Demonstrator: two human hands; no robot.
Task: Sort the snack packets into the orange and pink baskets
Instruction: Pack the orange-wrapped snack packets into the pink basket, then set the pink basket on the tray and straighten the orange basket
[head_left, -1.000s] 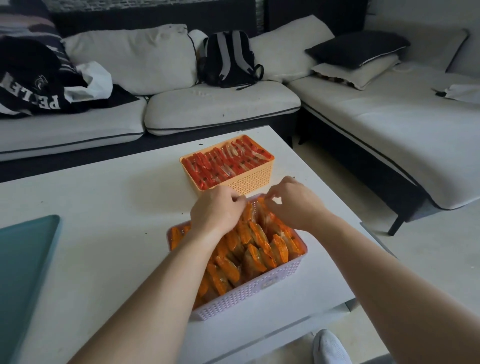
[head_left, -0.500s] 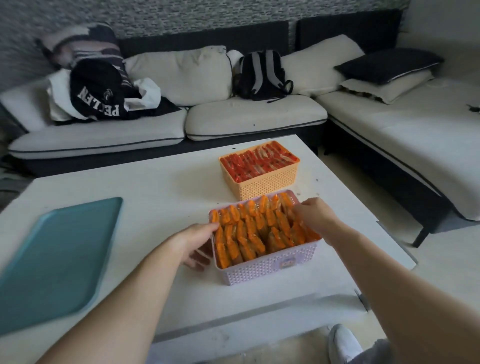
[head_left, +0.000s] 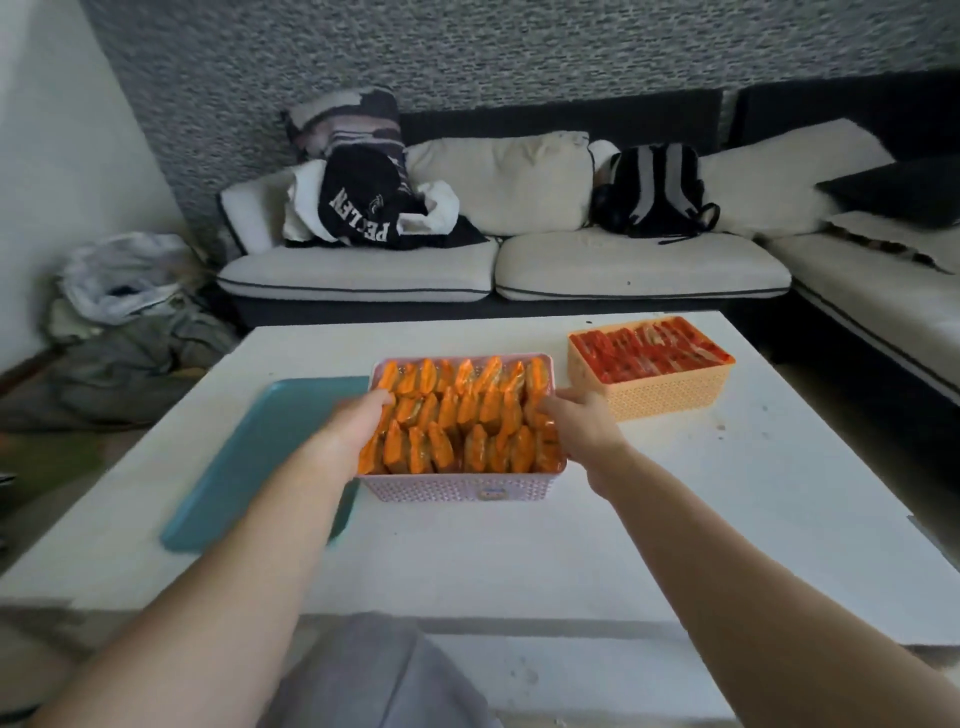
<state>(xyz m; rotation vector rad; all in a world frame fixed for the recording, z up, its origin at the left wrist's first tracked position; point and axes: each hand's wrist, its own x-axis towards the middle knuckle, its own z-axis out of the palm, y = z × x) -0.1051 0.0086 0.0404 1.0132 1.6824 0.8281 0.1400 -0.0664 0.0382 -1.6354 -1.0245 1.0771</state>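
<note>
The left hand (head_left: 358, 428) and right hand (head_left: 576, 423) each grip one side of the pink basket (head_left: 457, 489), fingers curled over its rim against the orange snack packets (head_left: 457, 415) that fill it in rows. The basket sits on the white counter (head_left: 727, 499), its left side at the edge of a teal tray (head_left: 254, 452). Just beside it on the right and a little farther back stands the orange basket (head_left: 667, 397), packed with red snack packets (head_left: 644, 349).
</note>
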